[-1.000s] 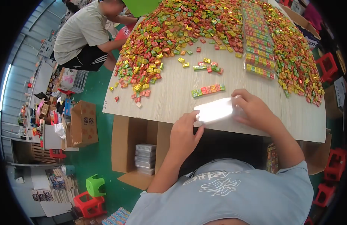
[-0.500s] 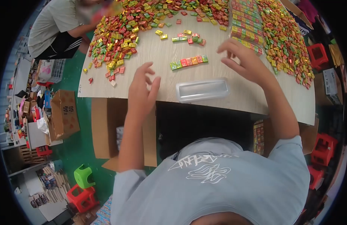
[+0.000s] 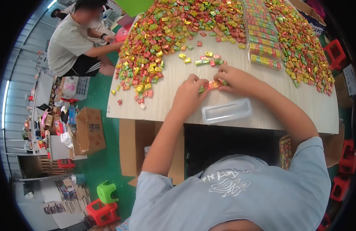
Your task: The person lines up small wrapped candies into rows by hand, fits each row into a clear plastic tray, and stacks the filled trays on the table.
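A short row of green, red and orange wrapped candies (image 3: 213,85) lies on the pale table. My left hand (image 3: 190,92) pinches the row's left end and my right hand (image 3: 235,81) grips its right end, so both ends are partly covered by fingers. Just below the row, near the table's front edge, rests a clear plastic tray (image 3: 227,111), touched by neither hand. Beyond my fingers sits a small cluster of loose candies (image 3: 211,60).
Heaps of wrapped candies (image 3: 178,27) spread over the back and left of the table (image 3: 170,104), with another pile at the right (image 3: 301,54). Filled clear packs (image 3: 264,50) stand between them. A person (image 3: 72,42) sits at the left. An open carton (image 3: 131,146) is below the table edge.
The clear tray was first between my hands, then lay released on the table. Both hands have since moved inward and closed on the ends of the candy row. The camera view has shifted.
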`<move>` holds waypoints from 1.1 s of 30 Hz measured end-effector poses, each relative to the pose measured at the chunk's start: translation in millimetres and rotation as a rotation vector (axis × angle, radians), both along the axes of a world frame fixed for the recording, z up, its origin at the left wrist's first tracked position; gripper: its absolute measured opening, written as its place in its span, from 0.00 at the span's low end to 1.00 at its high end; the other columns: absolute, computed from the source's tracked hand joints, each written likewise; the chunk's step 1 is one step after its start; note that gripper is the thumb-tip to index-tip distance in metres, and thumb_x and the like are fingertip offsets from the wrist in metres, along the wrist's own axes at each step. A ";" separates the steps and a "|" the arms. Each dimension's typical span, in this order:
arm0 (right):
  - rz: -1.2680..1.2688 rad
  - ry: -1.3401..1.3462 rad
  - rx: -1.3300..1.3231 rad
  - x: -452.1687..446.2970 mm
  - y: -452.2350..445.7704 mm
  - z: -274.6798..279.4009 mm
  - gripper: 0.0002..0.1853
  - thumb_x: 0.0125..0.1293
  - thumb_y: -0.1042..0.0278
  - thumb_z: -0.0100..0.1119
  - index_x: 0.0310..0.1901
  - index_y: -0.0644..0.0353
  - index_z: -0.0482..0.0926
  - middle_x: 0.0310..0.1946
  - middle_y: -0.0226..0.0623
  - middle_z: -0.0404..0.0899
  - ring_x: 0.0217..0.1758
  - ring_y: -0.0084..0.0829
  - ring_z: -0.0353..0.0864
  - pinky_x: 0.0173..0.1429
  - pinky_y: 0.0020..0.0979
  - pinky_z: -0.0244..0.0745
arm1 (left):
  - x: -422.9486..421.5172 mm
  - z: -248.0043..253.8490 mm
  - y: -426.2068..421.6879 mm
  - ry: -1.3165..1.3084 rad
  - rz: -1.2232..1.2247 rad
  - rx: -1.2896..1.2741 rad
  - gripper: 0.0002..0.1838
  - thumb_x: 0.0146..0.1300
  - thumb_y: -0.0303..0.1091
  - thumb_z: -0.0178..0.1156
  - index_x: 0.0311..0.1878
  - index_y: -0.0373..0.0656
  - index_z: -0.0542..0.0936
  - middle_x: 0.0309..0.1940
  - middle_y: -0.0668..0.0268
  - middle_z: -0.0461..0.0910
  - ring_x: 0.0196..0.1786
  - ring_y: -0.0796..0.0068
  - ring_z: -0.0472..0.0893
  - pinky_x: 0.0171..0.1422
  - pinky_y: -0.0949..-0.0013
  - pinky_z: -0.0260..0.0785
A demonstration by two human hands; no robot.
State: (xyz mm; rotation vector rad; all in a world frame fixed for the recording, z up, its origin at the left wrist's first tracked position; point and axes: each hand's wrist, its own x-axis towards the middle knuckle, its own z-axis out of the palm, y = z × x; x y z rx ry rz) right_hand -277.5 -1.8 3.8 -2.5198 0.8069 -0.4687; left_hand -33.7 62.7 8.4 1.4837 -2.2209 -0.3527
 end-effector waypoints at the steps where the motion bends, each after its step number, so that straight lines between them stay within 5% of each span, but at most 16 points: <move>1: -0.007 -0.003 0.012 0.7 -0.4 -0.4 0.19 0.67 0.65 0.72 0.57 0.59 0.80 0.54 0.46 0.77 0.56 0.49 0.82 0.59 0.45 0.79 | -0.3 -1.2 -1.0 0.015 0.007 -0.009 0.14 0.67 0.38 0.71 0.54 0.48 0.88 0.48 0.56 0.82 0.46 0.51 0.86 0.53 0.54 0.79; 14: -0.028 -0.053 0.001 6.4 1.5 -1.3 0.13 0.67 0.66 0.70 0.49 0.61 0.83 0.47 0.44 0.79 0.52 0.48 0.82 0.56 0.44 0.79 | -6.8 -8.9 -5.1 0.020 0.076 -0.079 0.14 0.63 0.43 0.75 0.49 0.49 0.90 0.42 0.59 0.82 0.43 0.54 0.86 0.49 0.55 0.80; 23: -0.032 -0.053 -0.043 3.0 5.5 25.2 0.14 0.68 0.70 0.71 0.53 0.61 0.82 0.45 0.42 0.79 0.47 0.43 0.83 0.53 0.41 0.79 | -6.3 -0.7 -6.6 0.056 0.058 -0.181 0.13 0.64 0.44 0.74 0.48 0.51 0.90 0.41 0.59 0.82 0.41 0.55 0.86 0.47 0.56 0.79; 33: -0.044 -0.105 -0.186 -11.8 64.9 94.4 0.14 0.66 0.70 0.72 0.51 0.59 0.82 0.42 0.40 0.78 0.44 0.41 0.82 0.49 0.39 0.78 | -17.1 68.5 47.1 0.143 -0.016 -0.332 0.10 0.62 0.39 0.75 0.45 0.49 0.89 0.37 0.60 0.80 0.38 0.57 0.85 0.44 0.58 0.78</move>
